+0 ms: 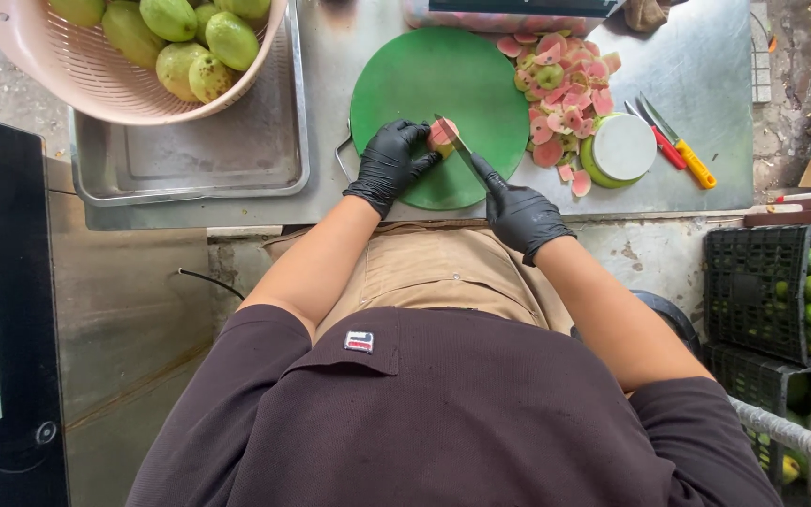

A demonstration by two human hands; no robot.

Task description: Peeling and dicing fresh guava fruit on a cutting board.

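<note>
on the green cutting board (424, 80), left hand (389, 166) pinched a pink fruit piece (441, 137) while right hand (518, 214) gripped the knife (460, 148). looked mid-slice; next cut needed fingertips tucked clear.

Steel counter (706, 66) carries a tray (190, 164), green cutting board (424, 80) — two knives (673, 145).

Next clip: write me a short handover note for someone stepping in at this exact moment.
Left hand, black-gloved, pins a pink-fleshed fruit piece on the round green cutting board.
Right hand, also gloved, holds a knife, blade on that piece.
Done: a pile of pink slices lies at the board's right edge.
Left: the piece under the blade is partly cut; whole green fruits wait in the pink basket over the metal tray.
</note>
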